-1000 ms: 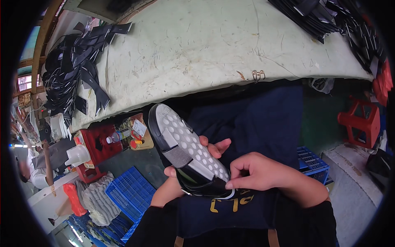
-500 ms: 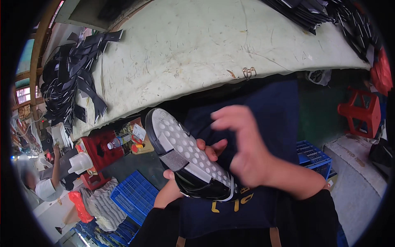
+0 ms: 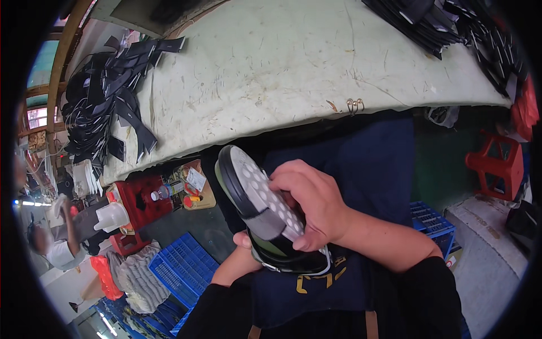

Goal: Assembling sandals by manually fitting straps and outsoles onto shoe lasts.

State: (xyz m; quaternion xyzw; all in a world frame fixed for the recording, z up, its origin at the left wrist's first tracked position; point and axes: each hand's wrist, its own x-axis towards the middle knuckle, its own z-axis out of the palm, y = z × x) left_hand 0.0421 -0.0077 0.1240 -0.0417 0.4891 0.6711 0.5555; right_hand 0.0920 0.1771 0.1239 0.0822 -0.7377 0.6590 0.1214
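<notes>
The shoe [image 3: 265, 217], sole up over my lap near the tabletop [image 3: 271, 73], seems light with a stiff, grippy studded sole; my left hand [image 3: 243, 257] cups it underneath, my right hand [image 3: 310, 203] clamps its midsole.

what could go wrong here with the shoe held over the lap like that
The shoe is held sole-up over the lap, off the table, with the left hand mostly hidden beneath it and the right hand pressing on the sole. If the lower grip slips, it could drop toward the blue crates below. Pressing on the rounded sole might also make the shoe twist.
</notes>
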